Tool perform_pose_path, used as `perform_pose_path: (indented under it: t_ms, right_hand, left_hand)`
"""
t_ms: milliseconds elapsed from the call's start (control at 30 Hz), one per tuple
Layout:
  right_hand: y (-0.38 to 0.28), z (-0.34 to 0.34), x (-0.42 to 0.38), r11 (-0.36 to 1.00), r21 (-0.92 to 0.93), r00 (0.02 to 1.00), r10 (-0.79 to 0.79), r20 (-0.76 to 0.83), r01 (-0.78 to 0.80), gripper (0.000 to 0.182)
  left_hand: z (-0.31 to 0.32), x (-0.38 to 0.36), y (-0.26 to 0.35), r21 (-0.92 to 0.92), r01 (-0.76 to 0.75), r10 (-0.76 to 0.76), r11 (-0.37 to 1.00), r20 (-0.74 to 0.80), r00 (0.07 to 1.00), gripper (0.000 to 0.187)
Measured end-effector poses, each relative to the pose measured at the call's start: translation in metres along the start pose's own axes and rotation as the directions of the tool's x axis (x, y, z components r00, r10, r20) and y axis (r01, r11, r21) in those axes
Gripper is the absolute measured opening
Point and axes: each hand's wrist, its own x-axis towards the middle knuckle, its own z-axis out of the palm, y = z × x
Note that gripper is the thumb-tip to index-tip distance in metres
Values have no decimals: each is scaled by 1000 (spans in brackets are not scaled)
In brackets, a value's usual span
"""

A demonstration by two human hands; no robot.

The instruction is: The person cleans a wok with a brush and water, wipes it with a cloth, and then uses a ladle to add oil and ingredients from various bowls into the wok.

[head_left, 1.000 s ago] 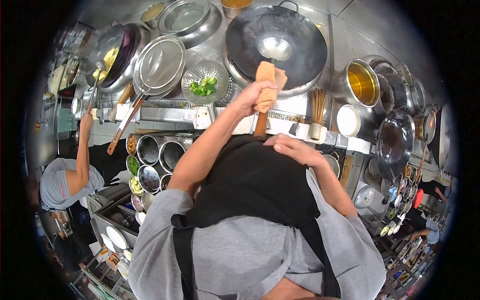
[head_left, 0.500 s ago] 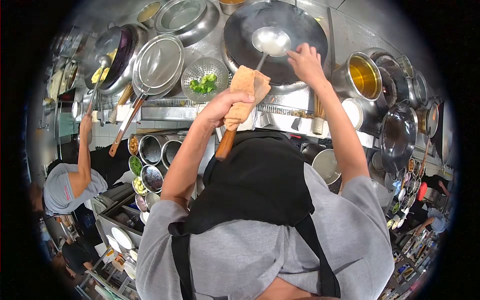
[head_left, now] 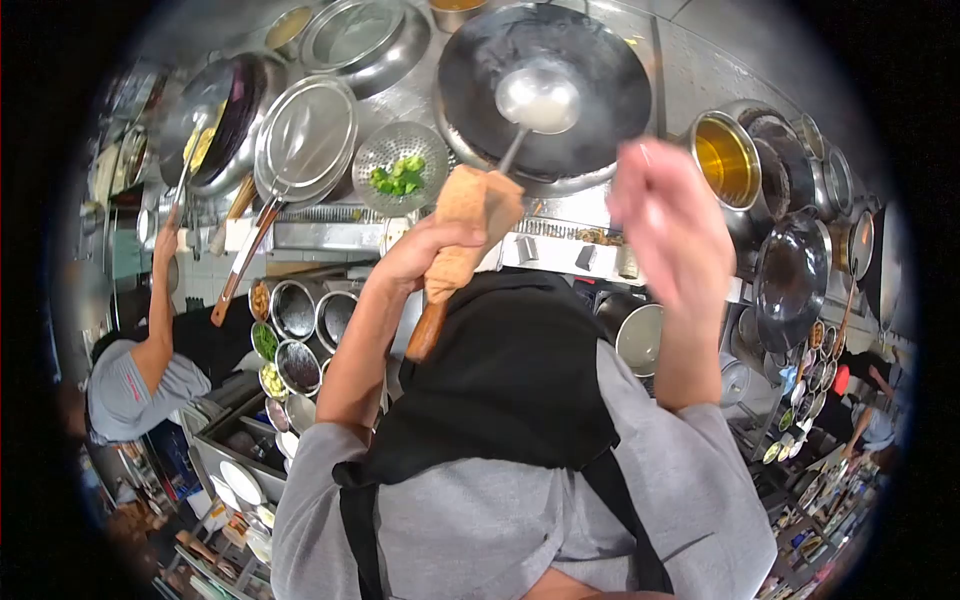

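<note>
My left hand [head_left: 430,248] is closed round a ladle, with a folded tan cloth [head_left: 463,205] between my fingers and its shaft. The wooden end of the handle points down toward my apron. At the other end the ladle's round metal bowl [head_left: 538,99] holds some whitish liquid over the dark wok [head_left: 610,60], where steam rises. My right hand [head_left: 672,225] is lifted off to the right, close to the camera and blurred by motion, its fingertips pointing up toward me. A perforated strainer [head_left: 365,150] with chopped green vegetables lies left of the wok.
A mesh strainer [head_left: 305,140] with a long handle and a large steel basin [head_left: 410,50] stand left. To the right are a pot of yellow oil [head_left: 722,165] and a tilted wok [head_left: 792,275]. Another person [head_left: 140,375] works at a wok on the far left.
My right hand has drawn back from the wok's right side and come up toward the camera. The ladle and cloth have shifted slightly down and left in view.
</note>
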Motion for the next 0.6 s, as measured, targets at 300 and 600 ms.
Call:
perform_pose_path:
  t_ms: [300, 600]
  right_hand:
    - [-64, 52, -24, 858, 483, 790, -415, 451, 175, 34]
    - [33, -8, -71, 988, -31, 952, 137, -273, -151, 22]
  left_hand:
    - [2, 35, 4, -100, 1, 10, 995, 109, 994, 47]
    - [41, 91, 2, -192, -9, 46, 981, 191, 981, 35]
